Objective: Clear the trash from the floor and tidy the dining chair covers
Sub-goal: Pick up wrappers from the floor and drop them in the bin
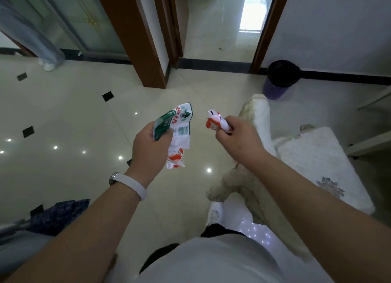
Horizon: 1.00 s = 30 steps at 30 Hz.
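My left hand (149, 147) grips crumpled wrappers (176, 130): a green-and-white one on top and a white-and-orange one hanging below. My right hand (239, 137) is closed on a small white-and-orange wrapper (215, 121) that sticks out to the left of the fist. Both hands are held in front of me above the cream tiled floor (74, 117). To the right stands a dining chair with a white quilted seat cover (317, 160) and a cream fluffy cover (257, 113) on its backrest.
A purple mesh waste bin with a black liner (279, 79) stands against the right wall beside a doorway. A brown door frame (137, 37) and a glass door (84, 20) are ahead. A dark blue patterned cloth (59, 215) lies at lower left.
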{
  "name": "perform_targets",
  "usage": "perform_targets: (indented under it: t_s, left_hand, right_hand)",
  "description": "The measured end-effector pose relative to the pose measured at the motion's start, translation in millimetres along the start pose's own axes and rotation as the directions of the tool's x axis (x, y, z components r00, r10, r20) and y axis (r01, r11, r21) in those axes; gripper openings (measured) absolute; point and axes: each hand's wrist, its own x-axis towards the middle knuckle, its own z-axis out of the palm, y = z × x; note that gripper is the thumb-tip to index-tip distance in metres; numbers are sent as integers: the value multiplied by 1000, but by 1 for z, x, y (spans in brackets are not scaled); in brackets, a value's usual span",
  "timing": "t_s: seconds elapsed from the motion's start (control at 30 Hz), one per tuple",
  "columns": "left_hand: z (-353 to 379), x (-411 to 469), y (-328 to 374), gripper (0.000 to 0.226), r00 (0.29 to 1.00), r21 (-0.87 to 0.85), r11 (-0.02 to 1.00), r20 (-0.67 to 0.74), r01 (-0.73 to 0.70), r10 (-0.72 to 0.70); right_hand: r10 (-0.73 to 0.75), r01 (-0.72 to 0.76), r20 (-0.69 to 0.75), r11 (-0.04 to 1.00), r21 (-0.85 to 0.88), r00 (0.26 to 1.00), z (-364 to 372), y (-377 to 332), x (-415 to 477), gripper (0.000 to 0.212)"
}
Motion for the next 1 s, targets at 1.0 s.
perform_targets:
  t_s: [1.0]
  left_hand:
    - [4, 436, 57, 24, 894, -250, 967, 420, -52, 157]
  right_hand:
    - [286, -310, -384, 951, -2, 878, 17, -117, 295, 11]
